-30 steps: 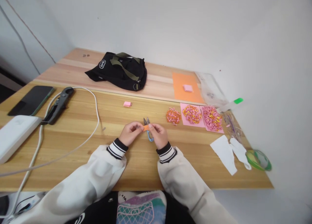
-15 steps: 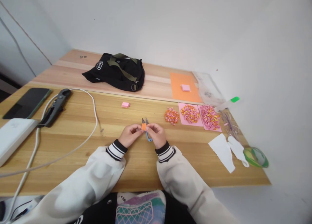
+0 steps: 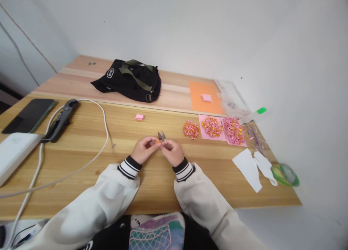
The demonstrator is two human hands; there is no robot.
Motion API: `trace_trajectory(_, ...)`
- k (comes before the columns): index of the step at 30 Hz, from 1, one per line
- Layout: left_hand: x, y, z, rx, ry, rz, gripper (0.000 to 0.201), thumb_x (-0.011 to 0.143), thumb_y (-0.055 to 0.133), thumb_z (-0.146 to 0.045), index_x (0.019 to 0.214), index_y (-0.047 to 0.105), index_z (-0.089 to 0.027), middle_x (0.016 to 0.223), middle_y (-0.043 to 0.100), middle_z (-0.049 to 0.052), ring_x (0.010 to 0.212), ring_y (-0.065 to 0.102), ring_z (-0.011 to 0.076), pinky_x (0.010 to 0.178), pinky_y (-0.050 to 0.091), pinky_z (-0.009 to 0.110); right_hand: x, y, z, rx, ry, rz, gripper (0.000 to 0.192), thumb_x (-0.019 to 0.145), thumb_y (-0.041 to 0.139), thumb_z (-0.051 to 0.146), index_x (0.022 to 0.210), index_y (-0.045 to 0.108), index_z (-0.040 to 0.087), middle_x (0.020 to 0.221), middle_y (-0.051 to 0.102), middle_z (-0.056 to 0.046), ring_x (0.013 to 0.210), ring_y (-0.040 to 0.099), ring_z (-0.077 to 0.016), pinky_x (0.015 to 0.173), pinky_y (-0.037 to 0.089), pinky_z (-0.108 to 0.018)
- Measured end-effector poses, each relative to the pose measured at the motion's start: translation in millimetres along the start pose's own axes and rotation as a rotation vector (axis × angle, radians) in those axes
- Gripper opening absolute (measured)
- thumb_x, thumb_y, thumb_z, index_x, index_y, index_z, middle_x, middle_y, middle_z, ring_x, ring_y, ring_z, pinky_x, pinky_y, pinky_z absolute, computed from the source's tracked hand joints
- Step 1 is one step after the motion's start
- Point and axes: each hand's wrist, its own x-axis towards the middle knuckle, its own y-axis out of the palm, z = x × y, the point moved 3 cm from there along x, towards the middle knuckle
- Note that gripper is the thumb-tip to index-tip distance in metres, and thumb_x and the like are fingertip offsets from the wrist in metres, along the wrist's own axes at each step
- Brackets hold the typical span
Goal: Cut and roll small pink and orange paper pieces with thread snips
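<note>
Centrally, both hands (image 3: 160,151), edges distant.

snips (image 3: 162,135) handles hidden in hands, orange scrap (image 3: 157,142) too small, cable (image 3: 32,177) cut off left

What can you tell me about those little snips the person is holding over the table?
The snips are small thread-cutter scissors. Only the two short, dark metal blade tips show, pointing away from the person and slightly parted in a narrow V. The rest is hidden inside the right hand, which is closed around it. The tips rise just above the fingers, over the wooden table. A tiny orange paper piece, pinched by the left hand, sits right at the base of the blades; whether it lies between them cannot be told.
</note>
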Motion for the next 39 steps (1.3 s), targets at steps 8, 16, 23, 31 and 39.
trace_trajectory(8,0.3,-0.6,-5.3,0.023,0.005,-0.015,0.018,0.055,0.071,-0.031,0.061,0.064,-0.015,0.060,0.063,0.002,0.056,0.054,0.0122,0.058,0.044,0.024,-1.5,-1.1,8.9,-0.121,-0.115,0.024,0.013,0.067,0.059,0.028,0.063,0.062,0.016,0.061,0.056,0.000,0.050,0.046,-0.0092,0.051,0.039,-0.022)
trace_trajectory(16,1.8,-3.2,-4.0,-0.074,-0.065,-0.042,0.018,0.054,0.072,-0.032,0.060,0.066,-0.016,0.061,0.066,0.003,0.059,0.057,0.0139,0.064,0.047,0.027,0.4,-1.6,2.3,0.093,0.000,0.010,0.015,0.067,0.059,0.033,0.065,0.062,0.018,0.049,0.051,0.002,0.043,0.040,-0.0086,0.042,0.034,-0.021)
trace_trajectory(23,-0.4,-2.1,-5.0,-0.070,-0.096,-0.066,0.016,0.054,0.072,-0.031,0.060,0.067,-0.016,0.061,0.067,0.002,0.057,0.057,0.0130,0.062,0.047,0.026,1.3,-1.4,-0.1,0.181,0.060,-0.036,0.018,0.065,0.060,0.035,0.066,0.060,0.016,0.048,0.050,0.003,0.041,0.037,-0.0072,0.040,0.031,-0.021)
trace_trajectory(31,0.1,-1.5,-0.7,-0.134,-0.130,-0.051,0.019,0.056,0.072,-0.034,0.061,0.069,-0.016,0.055,0.065,0.001,0.054,0.055,0.0125,0.059,0.045,0.025,2.0,1.7,-1.8,0.352,0.134,-0.008,0.028,0.060,0.065,0.042,0.067,0.059,0.015,0.041,0.044,0.006,0.038,0.035,-0.0059,0.037,0.027,-0.020)
trace_trajectory(39,0.3,-2.2,1.5,-0.143,-0.172,-0.031,0.024,0.058,0.070,-0.038,0.057,0.068,-0.014,0.050,0.061,0.000,0.052,0.053,0.0107,0.060,0.043,0.023,3.1,2.2,-3.4,0.387,0.142,-0.001,0.028,0.059,0.066,0.041,0.065,0.059,0.014,0.039,0.043,0.007,0.036,0.034,-0.0051,0.036,0.026,-0.020)
